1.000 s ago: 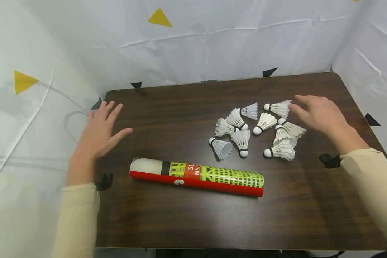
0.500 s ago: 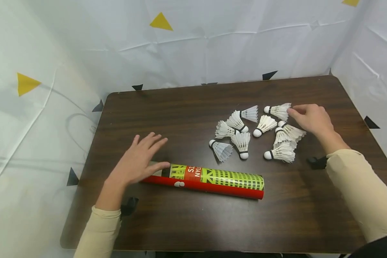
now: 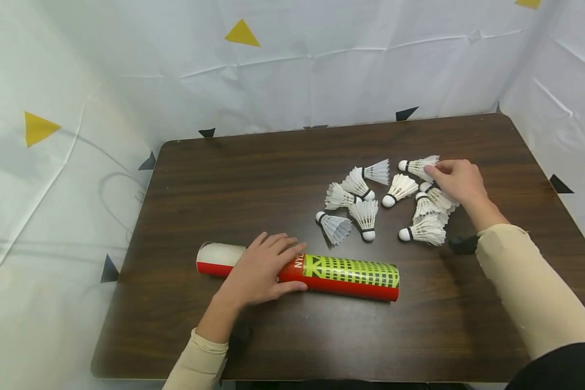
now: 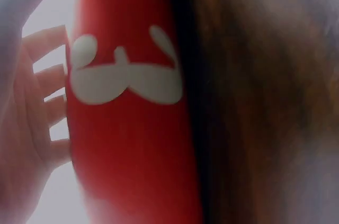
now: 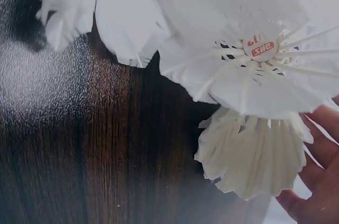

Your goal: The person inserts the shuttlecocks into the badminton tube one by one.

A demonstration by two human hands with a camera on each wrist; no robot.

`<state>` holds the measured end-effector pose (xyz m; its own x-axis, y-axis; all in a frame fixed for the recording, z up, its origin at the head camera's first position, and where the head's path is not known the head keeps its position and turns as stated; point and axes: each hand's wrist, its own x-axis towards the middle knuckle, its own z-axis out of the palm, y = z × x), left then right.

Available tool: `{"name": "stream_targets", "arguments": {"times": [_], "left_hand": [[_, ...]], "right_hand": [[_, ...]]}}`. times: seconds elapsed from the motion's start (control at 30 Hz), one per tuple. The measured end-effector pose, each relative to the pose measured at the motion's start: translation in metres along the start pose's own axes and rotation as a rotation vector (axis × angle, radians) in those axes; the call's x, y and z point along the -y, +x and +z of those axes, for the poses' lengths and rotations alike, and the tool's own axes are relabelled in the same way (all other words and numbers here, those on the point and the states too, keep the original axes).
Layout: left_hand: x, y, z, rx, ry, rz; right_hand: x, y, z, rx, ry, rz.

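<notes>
My left hand [image 3: 259,275] lies over the left half of a shuttlecock tube [image 3: 353,273], red and yellow-green with a whitish left end. Its fingers drape across the top and the thumb runs along the near side. In the left wrist view, fingers [image 4: 50,86] reach the red side of the tube [image 4: 132,150]. My right hand [image 3: 460,183] has thumb and index finger at the feather skirt of the farthest-right shuttlecock [image 3: 416,166], which lies on the table. In the right wrist view, fingers [image 5: 312,173] border a feather skirt [image 5: 254,155]; the pinch itself is partly hidden.
Several white shuttlecocks [image 3: 364,216] lie loosely grouped between the tube and the back edge. Others overlap just below the right hand [image 3: 426,230]. The dark wooden table [image 3: 234,179] is bordered by white sheeting [image 3: 283,92] behind and at both sides.
My left hand has come from the left, past the tube's end, down onto the tube. My right hand has moved slightly left and drawn its fingers in at the shuttlecock's skirt.
</notes>
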<state>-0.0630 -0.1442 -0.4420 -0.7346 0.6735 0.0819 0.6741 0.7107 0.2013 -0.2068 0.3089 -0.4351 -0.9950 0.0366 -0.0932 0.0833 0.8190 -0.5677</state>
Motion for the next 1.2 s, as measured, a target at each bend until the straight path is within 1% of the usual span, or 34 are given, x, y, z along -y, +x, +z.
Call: {"name": "stream_targets", "arguments": {"times": [0.1, 0.23, 0.37, 0.6, 0.8, 0.87, 0.97, 1.1, 1.2], "left_hand": [[-0.003, 0.0, 0.006, -0.014, 0.002, 0.001], [-0.006, 0.001, 0.013, -0.002, 0.0, -0.014], [-0.008, 0.001, 0.02, -0.007, 0.008, -0.011], [-0.01, 0.001, 0.025, -0.048, 0.011, 0.006], [-0.008, -0.002, 0.028, -0.075, 0.006, 0.014], [-0.006, -0.003, 0.028, -0.095, 0.001, 0.017], [-0.002, -0.007, 0.025, -0.143, -0.013, 0.014], [0.005, -0.009, 0.015, -0.227, -0.044, 0.014], [0.013, -0.012, 0.006, -0.291, -0.072, 0.009]], "right_hand": [[0.0, 0.0, 0.001, -0.01, -0.004, 0.001], [-0.002, 0.001, 0.004, -0.026, 0.0, 0.003], [-0.003, 0.0, 0.006, -0.043, 0.016, 0.001], [-0.006, -0.004, 0.007, -0.07, 0.022, 0.011], [-0.005, -0.007, 0.008, -0.1, 0.045, 0.031], [-0.004, -0.008, 0.007, -0.116, 0.053, 0.034], [0.001, -0.012, 0.004, -0.146, 0.069, 0.042], [0.012, -0.02, -0.005, -0.225, 0.115, 0.05], [0.023, -0.029, -0.012, -0.282, 0.151, 0.035]]}}
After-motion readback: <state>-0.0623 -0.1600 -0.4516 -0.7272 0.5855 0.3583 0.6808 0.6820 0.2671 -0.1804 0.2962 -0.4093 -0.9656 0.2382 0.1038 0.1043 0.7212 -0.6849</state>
